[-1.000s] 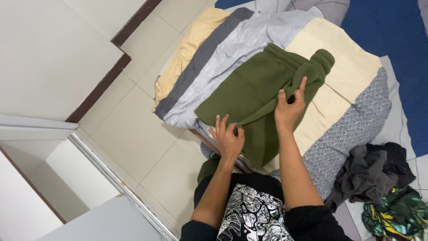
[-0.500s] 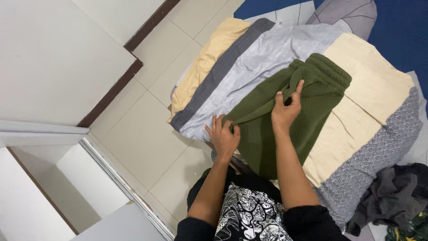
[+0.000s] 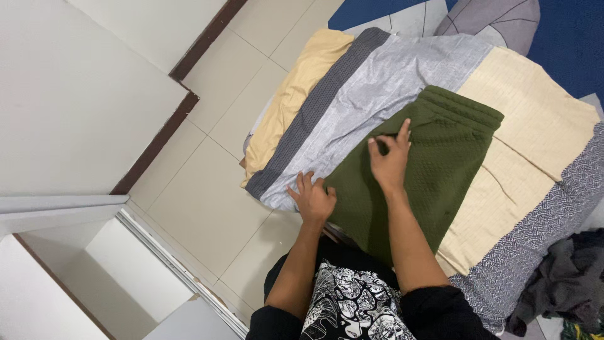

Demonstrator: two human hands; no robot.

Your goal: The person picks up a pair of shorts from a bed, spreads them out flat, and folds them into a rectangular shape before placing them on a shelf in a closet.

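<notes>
Tiled floor beside a bed whose striped blanket [image 3: 402, 69] carries folded olive-green quilted shorts [image 3: 434, 157]: soft, light, probably limp, best gripped at the ribbed waistband; left hand [image 3: 313, 200] lies flat on the edge, right hand [image 3: 390, 157] presses loosely open, holding nothing.

Folded garment [image 3: 434, 164] on the blanket [image 3: 377, 75], clothes pile [image 3: 563, 286] rightward.
</notes>
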